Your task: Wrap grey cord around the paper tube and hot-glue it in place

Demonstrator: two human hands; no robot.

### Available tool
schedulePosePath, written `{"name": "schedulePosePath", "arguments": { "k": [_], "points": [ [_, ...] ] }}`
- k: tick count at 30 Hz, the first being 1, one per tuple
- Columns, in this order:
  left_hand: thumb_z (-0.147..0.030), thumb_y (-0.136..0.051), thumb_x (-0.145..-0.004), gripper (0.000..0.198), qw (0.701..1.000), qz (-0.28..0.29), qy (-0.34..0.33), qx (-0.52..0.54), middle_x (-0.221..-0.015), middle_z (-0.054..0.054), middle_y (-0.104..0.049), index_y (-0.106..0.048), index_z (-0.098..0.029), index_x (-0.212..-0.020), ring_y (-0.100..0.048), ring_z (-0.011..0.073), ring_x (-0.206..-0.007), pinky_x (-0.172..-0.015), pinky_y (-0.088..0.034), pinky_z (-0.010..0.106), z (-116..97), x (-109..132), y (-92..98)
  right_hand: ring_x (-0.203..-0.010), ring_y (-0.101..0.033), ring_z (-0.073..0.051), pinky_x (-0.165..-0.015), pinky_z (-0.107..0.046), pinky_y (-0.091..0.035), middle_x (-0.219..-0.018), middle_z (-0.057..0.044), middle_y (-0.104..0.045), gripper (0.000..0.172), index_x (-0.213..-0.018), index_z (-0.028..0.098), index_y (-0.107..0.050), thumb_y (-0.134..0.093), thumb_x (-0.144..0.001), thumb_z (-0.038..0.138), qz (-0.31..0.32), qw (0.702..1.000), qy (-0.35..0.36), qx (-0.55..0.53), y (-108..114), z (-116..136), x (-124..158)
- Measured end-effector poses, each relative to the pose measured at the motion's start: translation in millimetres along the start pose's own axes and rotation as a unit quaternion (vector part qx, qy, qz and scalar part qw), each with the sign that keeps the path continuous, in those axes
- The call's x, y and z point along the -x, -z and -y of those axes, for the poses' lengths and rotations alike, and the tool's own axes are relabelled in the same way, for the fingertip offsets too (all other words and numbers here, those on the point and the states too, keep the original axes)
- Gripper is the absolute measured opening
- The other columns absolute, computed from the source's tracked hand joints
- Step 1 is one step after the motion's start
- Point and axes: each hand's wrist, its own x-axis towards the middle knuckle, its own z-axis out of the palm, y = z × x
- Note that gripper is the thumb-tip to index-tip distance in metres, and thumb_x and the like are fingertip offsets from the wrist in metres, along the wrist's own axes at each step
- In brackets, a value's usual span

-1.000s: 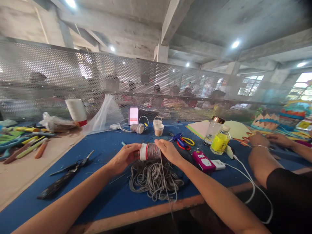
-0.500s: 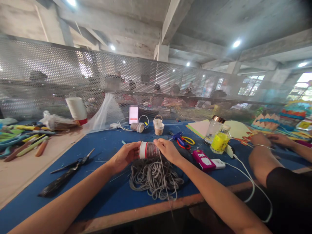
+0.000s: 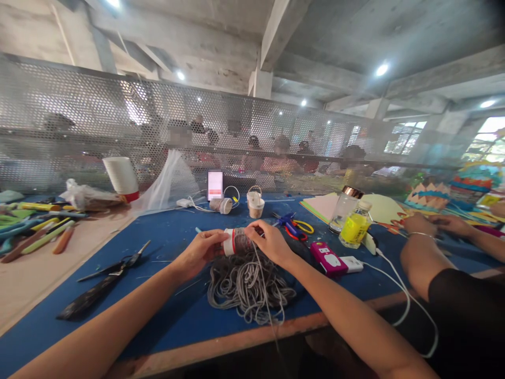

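Note:
A white paper cup with a red band (image 3: 229,242) lies sideways between my hands, grey cord wound round its right part. My left hand (image 3: 202,251) grips the cup's white end. My right hand (image 3: 269,241) is closed at the wound end, its fingers on the cord and cup. A strand (image 3: 261,273) runs down from there past the table's front edge. Beneath the cup lies a loose heap of grey cord (image 3: 246,292) on the blue table mat (image 3: 158,316).
Black scissors (image 3: 114,272) lie at left, blue pliers (image 3: 284,220) behind my right hand. A purple box (image 3: 328,259), a yellow bottle (image 3: 355,227) and a glass jar (image 3: 344,210) stand or lie at right. Another person's arm (image 3: 420,258) reaches in there. A small basket (image 3: 255,204) stands behind.
The fingers of my right hand have shifted slightly on the wound cord. The view has moved a little, and the cup remains between both hands.

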Motion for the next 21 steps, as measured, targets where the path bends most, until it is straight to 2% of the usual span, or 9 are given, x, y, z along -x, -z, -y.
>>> {"name": "schedulePosePath", "arguments": {
  "k": [5, 8, 11, 14, 17, 19, 21],
  "points": [
    [-0.031, -0.077, -0.073, 0.017, 0.999, -0.042, -0.033, -0.006, -0.076, 0.005, -0.072, -0.073, -0.015, -0.074, -0.065, 0.0158, -0.068, -0.070, -0.052, 0.027, 1, -4, 4.9, -0.077, -0.064, -0.016, -0.070, -0.027, -0.043, -0.094, -0.005, -0.069, 0.051, -0.106, 0.022, -0.059, -0.049, -0.086, 0.067, -0.024, 0.998, -0.049, 0.042, 1, 0, 2],
    [-0.032, -0.077, -0.073, 0.018, 0.997, -0.054, -0.050, -0.004, -0.075, 0.005, -0.071, -0.072, -0.015, -0.074, -0.064, 0.0155, -0.067, -0.068, -0.051, 0.027, 1, -4, 6.4, -0.074, -0.064, -0.018, -0.066, -0.027, -0.040, -0.087, -0.005, -0.070, 0.049, -0.093, 0.021, -0.062, -0.055, -0.081, 0.068, -0.028, 0.992, -0.046, 0.110, 0, -3, 4],
    [-0.032, -0.076, -0.073, 0.018, 0.996, -0.059, -0.063, -0.006, -0.071, 0.004, -0.069, -0.072, -0.015, -0.074, -0.063, 0.0149, -0.066, -0.067, -0.050, 0.026, 0, -5, 7.1, -0.070, -0.063, -0.018, -0.063, -0.027, -0.038, -0.077, -0.003, -0.070, 0.040, -0.079, 0.022, -0.065, -0.058, -0.083, 0.061, 0.019, 0.991, -0.021, 0.129, -1, -6, 4],
    [-0.032, -0.075, -0.074, 0.017, 0.996, -0.064, -0.069, -0.009, -0.071, 0.003, -0.069, -0.072, -0.015, -0.076, -0.062, 0.0143, -0.067, -0.067, -0.049, 0.025, 0, -5, 7.9, -0.065, -0.063, -0.015, -0.062, -0.025, -0.039, -0.072, -0.001, -0.070, 0.039, -0.077, 0.022, -0.067, -0.052, -0.090, 0.056, 0.057, 0.996, -0.010, 0.071, -2, -6, 3],
    [-0.033, -0.077, -0.073, 0.020, 0.994, -0.076, -0.072, -0.012, -0.073, 0.004, -0.069, -0.073, -0.014, -0.075, -0.062, 0.0142, -0.066, -0.066, -0.049, 0.024, 0, -7, 9.2, -0.061, -0.063, -0.013, -0.062, -0.023, -0.042, -0.071, -0.001, -0.070, 0.051, -0.082, 0.020, -0.068, -0.035, -0.097, 0.055, 0.108, 0.993, -0.020, -0.047, -1, -2, 3],
    [-0.034, -0.077, -0.072, 0.021, 0.994, -0.079, -0.072, -0.012, -0.072, 0.004, -0.069, -0.073, -0.014, -0.075, -0.061, 0.0139, -0.065, -0.066, -0.049, 0.025, 0, -7, 10.0, -0.062, -0.063, -0.013, -0.061, -0.023, -0.043, -0.073, 0.000, -0.070, 0.048, -0.086, 0.019, -0.068, -0.038, -0.096, 0.055, 0.139, 0.986, -0.004, -0.087, 0, 1, 5],
    [-0.034, -0.077, -0.072, 0.021, 0.994, -0.076, -0.074, -0.011, -0.071, 0.003, -0.068, -0.073, -0.014, -0.076, -0.060, 0.0136, -0.064, -0.067, -0.049, 0.025, 0, -7, 10.5, -0.064, -0.062, -0.013, -0.062, -0.022, -0.042, -0.073, 0.000, -0.070, 0.037, -0.085, 0.019, -0.069, -0.051, -0.092, 0.051, 0.150, 0.985, 0.027, -0.075, -1, 5, 8]
  ]
}}
